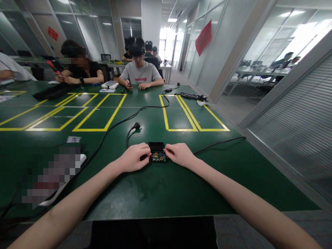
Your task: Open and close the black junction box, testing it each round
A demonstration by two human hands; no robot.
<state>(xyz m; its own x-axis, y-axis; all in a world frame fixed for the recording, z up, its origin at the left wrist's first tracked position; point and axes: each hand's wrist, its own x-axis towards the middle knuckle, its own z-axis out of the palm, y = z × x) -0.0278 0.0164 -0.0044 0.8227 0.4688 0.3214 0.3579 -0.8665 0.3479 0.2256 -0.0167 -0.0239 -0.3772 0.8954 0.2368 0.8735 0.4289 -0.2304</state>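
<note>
An opened power adapter (158, 160) lies on the green table in front of me, its circuit board and copper coils showing. Its black cover half (156, 146) sits just behind the board. My left hand (136, 157) is closed, fingers and thumb pinching the adapter's left end. My right hand (180, 154) is closed too, with bent fingertips on the right side of the casing by the cover's corner. A short cable with a black plug (136, 126) runs from behind my left hand. Another black cable (220, 143) stretches right from behind my right hand.
At left lies a white-edged object (55, 193), mostly pixelated, beside a small paper label (74, 139). A long black cable (121, 121) crosses the green table (233, 180). Yellow tape rectangles (89, 130) mark the surface. Two people sit opposite, a black folded item (193, 97) at far right.
</note>
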